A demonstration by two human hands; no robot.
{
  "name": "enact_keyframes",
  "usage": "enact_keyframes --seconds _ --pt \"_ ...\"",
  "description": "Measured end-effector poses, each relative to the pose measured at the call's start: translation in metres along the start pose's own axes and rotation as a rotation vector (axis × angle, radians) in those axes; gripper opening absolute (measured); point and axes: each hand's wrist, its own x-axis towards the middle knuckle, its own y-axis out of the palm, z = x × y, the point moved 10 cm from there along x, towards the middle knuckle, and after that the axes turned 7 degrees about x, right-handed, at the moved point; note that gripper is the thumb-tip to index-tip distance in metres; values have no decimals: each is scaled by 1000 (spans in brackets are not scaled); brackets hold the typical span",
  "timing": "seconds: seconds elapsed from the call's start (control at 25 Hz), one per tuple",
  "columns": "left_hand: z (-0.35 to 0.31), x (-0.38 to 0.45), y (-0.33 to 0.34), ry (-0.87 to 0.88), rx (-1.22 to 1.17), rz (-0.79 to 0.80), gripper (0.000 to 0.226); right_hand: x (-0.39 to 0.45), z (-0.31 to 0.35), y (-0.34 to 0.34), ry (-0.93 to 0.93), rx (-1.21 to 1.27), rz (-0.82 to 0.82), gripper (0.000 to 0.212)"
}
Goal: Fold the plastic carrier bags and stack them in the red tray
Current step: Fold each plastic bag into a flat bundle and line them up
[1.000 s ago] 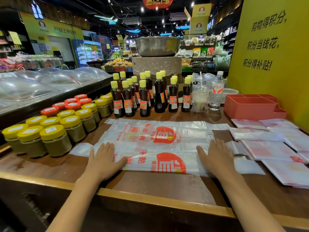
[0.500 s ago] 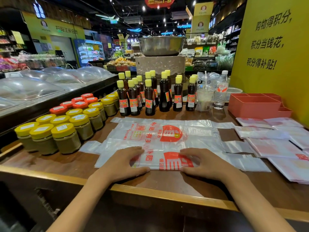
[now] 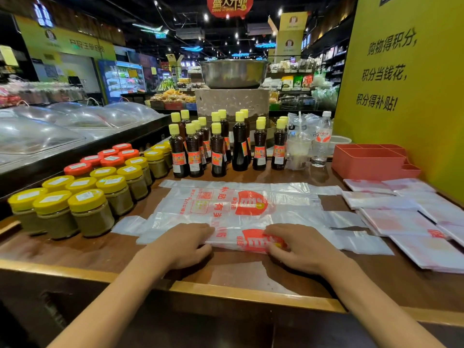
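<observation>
Step in hand: lengthwise folding of the translucent white plastic carrier bag with red print [image 3: 241,217], which lies flat along the brown wooden counter [image 3: 226,270] in front of the person; I judge the near long edge is being gathered to turn over.
Left hand [image 3: 180,243]: fingers curled, pinching the near edge of the bag left of its middle.
Right hand [image 3: 298,247]: fingers curled onto the same edge, gripping it over the near red logo.
Next move: calls for both hands to lift the edge together and lay it evenly away from the body, then flatten the crease so the slippery film does not skew.
Task progress: the stack of flat folded white bags [image 3: 411,219] lies on the counter to the right; the red plastic compartment tray [image 3: 369,162] behind it appears to hold none yet, though its inside is poorly seen.
Bag print: red characters, "补贴" and "有" legible, beside a red half-round logo; the smaller text is too blurred.
Yellow wall panel [image 3: 406,71]: "购物得积分, 积分当钱花, 积分得补贴!"
Red hanging sign [image 3: 229,5]: "盛大开业", with "GRAND OPENING" beneath.
</observation>
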Motion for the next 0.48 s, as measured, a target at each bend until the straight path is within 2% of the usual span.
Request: enact_keyframes --seconds 0.08,0.16,0.36,0.48 --pt "-1 -1 4 -5 10 20 52 -4 -2 2 23 20 44 65" --pt "0 -2 2 -2 -8 38 49 -5 0 3 23 0 69 65" --pt "12 -9 -9 -18 -84 158 33 0 9 -6 -7 -30 77 36" --pt "15 -10 -23 -30 -96 139 36 16 9 -15 27 -6 158 28"
